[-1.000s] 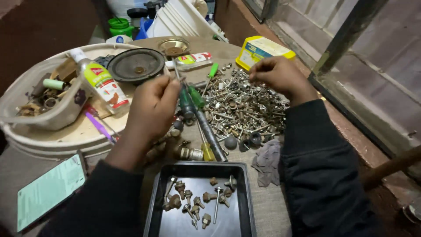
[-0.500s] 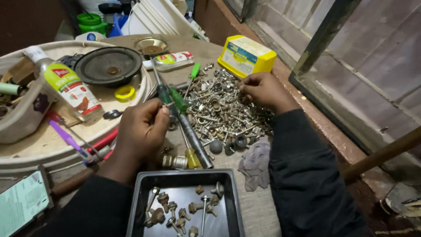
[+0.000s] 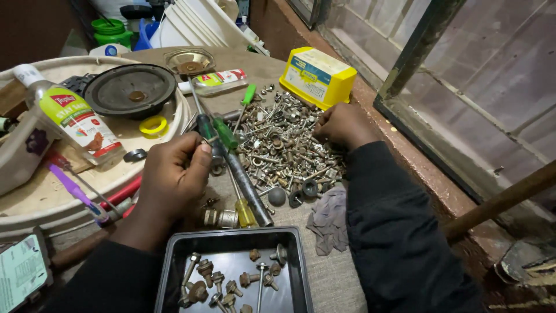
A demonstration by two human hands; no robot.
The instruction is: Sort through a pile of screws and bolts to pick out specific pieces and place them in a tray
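My left hand point(image 3: 172, 174) hovers over the table with thumb and fingers pinched together, just left of two green-handled screwdrivers point(image 3: 225, 133); I see nothing in the pinch. My right hand point(image 3: 343, 124) rests curled on the right side of a heap of loose screws, nuts and washers point(image 3: 277, 148), its fingertips buried in the heap. A black tray point(image 3: 231, 233) below my hands holds several rusty bolts and screws point(image 3: 231, 284).
A yellow box point(image 3: 317, 75) stands behind the heap. A round white board point(image 3: 35, 203) at left carries a speaker point(image 3: 130, 90), a plastic bottle point(image 3: 75, 119) and a yellow tape ring point(image 3: 153, 125). A grey rag point(image 3: 329, 215) lies beside the tray. A window frame point(image 3: 417, 52) borders the right.
The view has shifted closer and downward. My left hand dropped lower, beside the screwdrivers. My right hand stayed at the heap's right side, now more curled into it.
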